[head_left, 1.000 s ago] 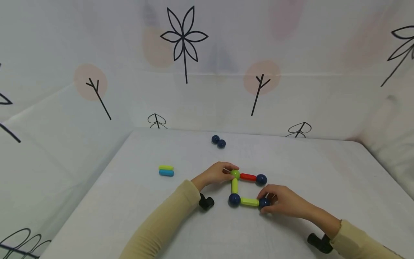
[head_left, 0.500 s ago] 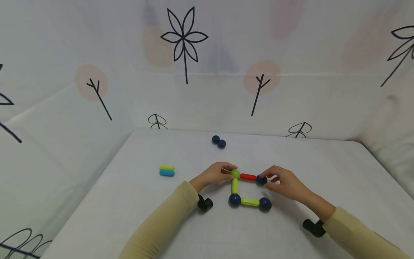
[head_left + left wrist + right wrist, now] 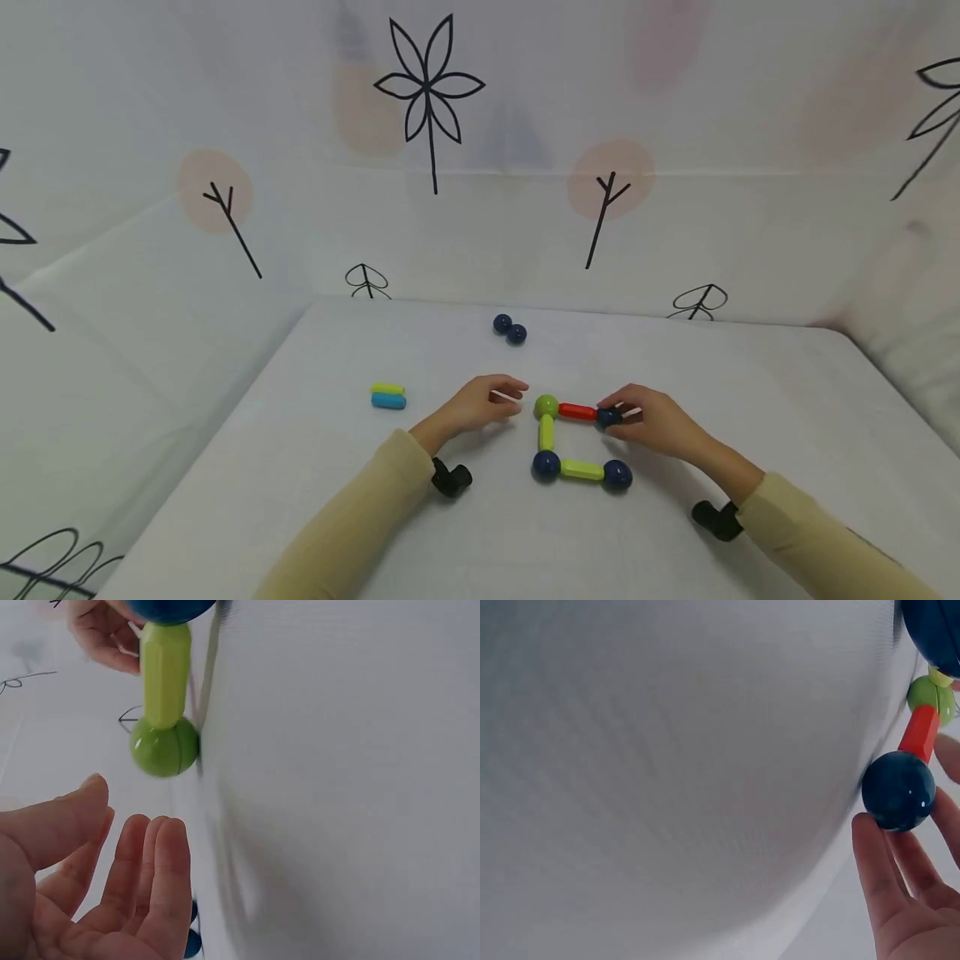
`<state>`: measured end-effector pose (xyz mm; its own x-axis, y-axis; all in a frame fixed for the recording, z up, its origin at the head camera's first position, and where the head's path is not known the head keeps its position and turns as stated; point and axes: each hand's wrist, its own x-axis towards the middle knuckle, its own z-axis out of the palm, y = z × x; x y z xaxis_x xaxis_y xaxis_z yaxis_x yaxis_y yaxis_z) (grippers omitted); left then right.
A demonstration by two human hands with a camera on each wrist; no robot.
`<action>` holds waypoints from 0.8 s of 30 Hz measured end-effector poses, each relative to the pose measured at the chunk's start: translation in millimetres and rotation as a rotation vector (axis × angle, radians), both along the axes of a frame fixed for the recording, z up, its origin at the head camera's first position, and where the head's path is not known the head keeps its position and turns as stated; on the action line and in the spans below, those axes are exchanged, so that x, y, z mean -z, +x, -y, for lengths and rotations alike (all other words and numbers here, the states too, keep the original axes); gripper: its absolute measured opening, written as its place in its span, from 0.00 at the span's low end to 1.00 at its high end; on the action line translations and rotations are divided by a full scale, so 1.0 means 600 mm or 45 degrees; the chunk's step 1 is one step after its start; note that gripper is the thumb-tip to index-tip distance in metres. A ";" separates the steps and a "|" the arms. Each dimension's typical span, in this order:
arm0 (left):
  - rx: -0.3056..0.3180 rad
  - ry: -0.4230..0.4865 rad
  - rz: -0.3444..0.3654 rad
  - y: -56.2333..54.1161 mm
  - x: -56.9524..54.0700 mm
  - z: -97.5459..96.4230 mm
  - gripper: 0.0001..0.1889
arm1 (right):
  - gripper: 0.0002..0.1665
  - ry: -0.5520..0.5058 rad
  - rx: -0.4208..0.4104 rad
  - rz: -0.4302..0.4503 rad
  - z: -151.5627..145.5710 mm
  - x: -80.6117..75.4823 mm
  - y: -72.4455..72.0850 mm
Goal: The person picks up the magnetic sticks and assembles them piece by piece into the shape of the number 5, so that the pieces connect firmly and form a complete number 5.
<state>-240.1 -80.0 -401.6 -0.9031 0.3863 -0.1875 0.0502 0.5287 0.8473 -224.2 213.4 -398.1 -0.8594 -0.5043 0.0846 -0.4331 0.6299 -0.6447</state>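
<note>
A three-sided toy shape of rods and balls lies on the white table. Its green ball (image 3: 547,407) joins a red rod (image 3: 577,412) and a yellow-green rod (image 3: 547,434). That rod runs down to a dark blue corner ball (image 3: 546,466); from there a second yellow-green rod (image 3: 582,471) reaches another dark blue ball (image 3: 617,476). My right hand (image 3: 656,422) holds the dark blue ball (image 3: 898,790) at the red rod's far end, fingers around it. Just left of the green ball, my left hand (image 3: 480,403) holds nothing, its fingers loosely bent and apart from the ball.
Two dark blue balls (image 3: 510,329) touch each other farther back on the table (image 3: 697,367). To the left, a short yellow-green rod (image 3: 387,389) and a blue rod (image 3: 388,401) lie side by side. A patterned cloth (image 3: 495,225) hangs behind.
My right hand has gone from the front right ball to the ball at the red rod's end. My left hand has let go of the green ball and drawn back left.
</note>
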 end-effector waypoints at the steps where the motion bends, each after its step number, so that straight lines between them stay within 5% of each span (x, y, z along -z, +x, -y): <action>1: -0.004 -0.001 -0.010 0.003 -0.003 0.008 0.18 | 0.20 -0.001 -0.018 0.008 0.000 0.000 0.001; 15: -0.181 0.087 -0.238 0.047 -0.015 0.150 0.15 | 0.19 0.040 -0.239 0.081 -0.017 0.002 0.019; 24: -0.289 -0.034 -0.381 0.062 -0.005 0.232 0.15 | 0.09 0.047 -0.267 0.091 -0.020 0.007 0.018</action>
<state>-203.2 -219.3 -398.6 -0.9815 0.1687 0.0904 0.1727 0.5763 0.7988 -213.4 225.3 -402.0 -0.7384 -0.6744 0.0056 -0.5115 0.5546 -0.6564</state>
